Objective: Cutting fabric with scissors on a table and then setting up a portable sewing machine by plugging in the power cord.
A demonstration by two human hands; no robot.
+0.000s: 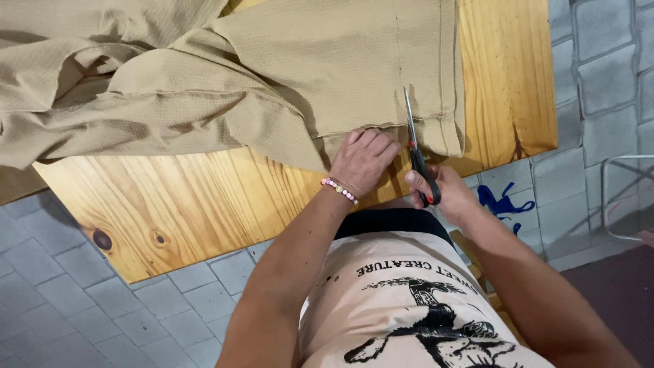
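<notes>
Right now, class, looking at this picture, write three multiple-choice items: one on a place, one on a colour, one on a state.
1. Where does the tan fabric lie?
A on the wooden table
B on the floor
C on a chair

2. What colour are the scissors' handles?
A yellow
B black
C white

3. What is the left hand doing?
A hanging free
B holding a pen
C pressing the fabric flat

Key: 1 A, cloth is spread across the boards; 2 B, dark loops show in the right hand; 3 C, its palm rests on the fabric's edge.

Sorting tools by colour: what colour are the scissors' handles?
Black, in the head view: scissors in the right hand.
</notes>
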